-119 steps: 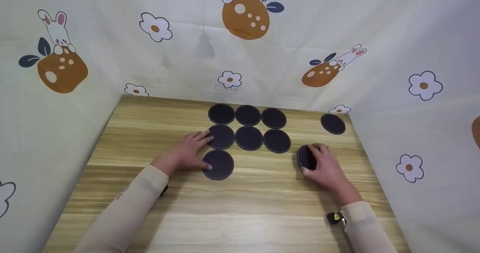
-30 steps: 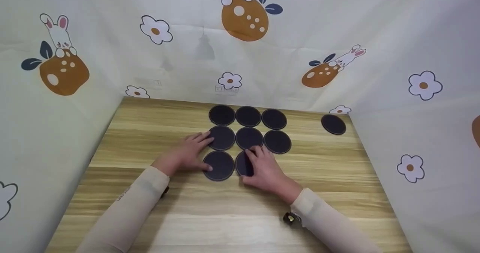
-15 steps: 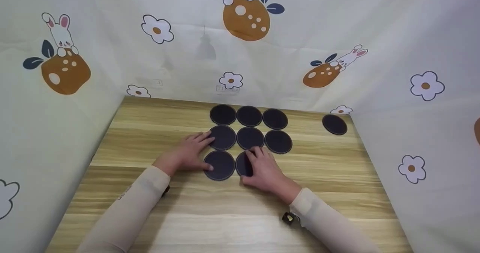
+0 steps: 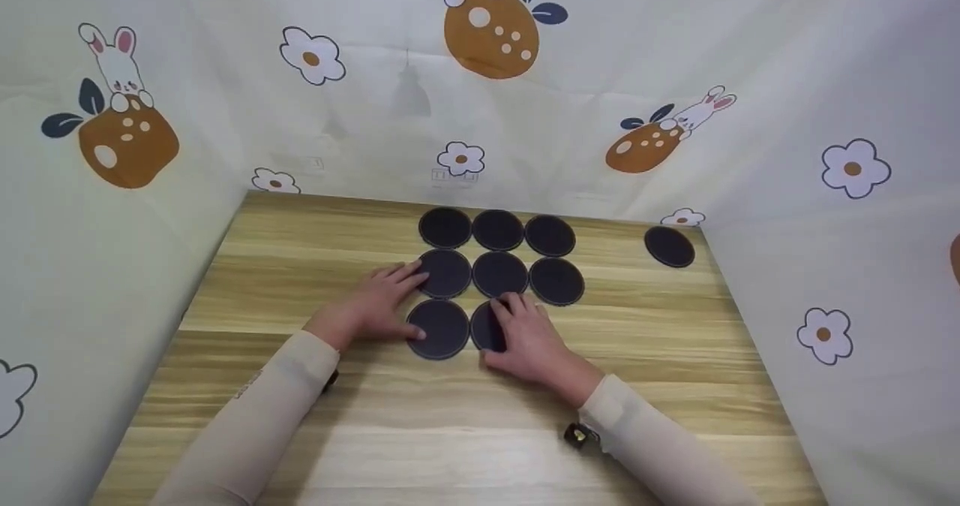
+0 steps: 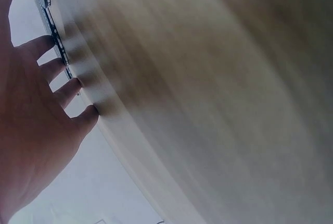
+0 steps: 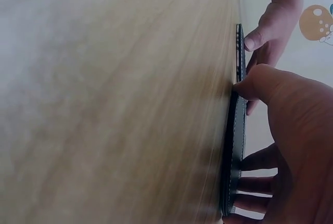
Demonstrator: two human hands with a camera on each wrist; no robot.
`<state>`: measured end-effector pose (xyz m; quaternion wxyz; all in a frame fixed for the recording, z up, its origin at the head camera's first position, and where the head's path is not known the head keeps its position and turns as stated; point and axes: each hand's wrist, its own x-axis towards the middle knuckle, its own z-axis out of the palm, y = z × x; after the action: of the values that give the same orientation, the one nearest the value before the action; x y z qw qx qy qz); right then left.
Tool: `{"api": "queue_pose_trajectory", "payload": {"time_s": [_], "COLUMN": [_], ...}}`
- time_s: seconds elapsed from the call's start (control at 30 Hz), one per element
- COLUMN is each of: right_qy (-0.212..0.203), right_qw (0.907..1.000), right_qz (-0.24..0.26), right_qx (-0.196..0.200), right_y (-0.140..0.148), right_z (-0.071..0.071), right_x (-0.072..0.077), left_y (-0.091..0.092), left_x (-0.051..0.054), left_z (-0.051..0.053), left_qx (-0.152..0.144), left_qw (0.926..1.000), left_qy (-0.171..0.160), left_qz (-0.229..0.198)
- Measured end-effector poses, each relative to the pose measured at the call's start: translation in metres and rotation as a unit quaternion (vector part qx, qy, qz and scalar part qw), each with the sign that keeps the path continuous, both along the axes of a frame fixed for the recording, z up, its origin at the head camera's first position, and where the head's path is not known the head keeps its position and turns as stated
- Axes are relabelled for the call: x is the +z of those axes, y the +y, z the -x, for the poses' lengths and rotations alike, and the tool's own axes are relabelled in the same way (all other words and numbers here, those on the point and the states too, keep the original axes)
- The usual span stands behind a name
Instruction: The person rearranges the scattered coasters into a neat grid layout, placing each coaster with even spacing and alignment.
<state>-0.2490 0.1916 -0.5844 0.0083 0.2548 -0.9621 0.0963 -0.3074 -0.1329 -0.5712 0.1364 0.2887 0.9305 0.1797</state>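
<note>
Round black coasters with stitched rims lie on the wooden table in touching rows. My left hand (image 4: pixel 373 303) rests at their left side, fingertips on the middle-row left coaster (image 4: pixel 444 274) and thumb on the front-left coaster (image 4: pixel 438 329). Beside that one, my right hand (image 4: pixel 531 337) grips another coaster (image 4: pixel 487 327) by its edge, thumb at the near side and fingers at the far side. In the right wrist view this gripped coaster (image 6: pixel 237 146) lies flat or nearly flat at the table. The right hand covers its right half in the head view.
Three coasters form the back row, including the back middle coaster (image 4: pixel 498 230). One separate coaster (image 4: pixel 670 247) lies at the far right corner of the table (image 4: pixel 450 438). A printed cloth (image 4: pixel 360 115) walls in the table at the back and both sides.
Compared with the oldest frame, my right hand has carried its coaster leftward to sit against the front-left coaster. Over the last second both hands stay in place.
</note>
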Motion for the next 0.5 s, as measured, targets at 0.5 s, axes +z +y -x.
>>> {"api": "queue_pose_trajectory", "payload": {"time_s": [0.5], "right_qy": [-0.003], "right_qw": [1.0], "right_qz": [0.004], "right_qx": [0.005], "right_y": [0.0027], "right_z": [-0.0028], "right_x": [-0.0006], "left_y": [-0.0001], "left_x": [-0.0015], "left_z": [0.0008], "left_qx": [-0.003], "left_qw": [0.9999], "left_qy": [0.01], "left_qz": [0.007]}}
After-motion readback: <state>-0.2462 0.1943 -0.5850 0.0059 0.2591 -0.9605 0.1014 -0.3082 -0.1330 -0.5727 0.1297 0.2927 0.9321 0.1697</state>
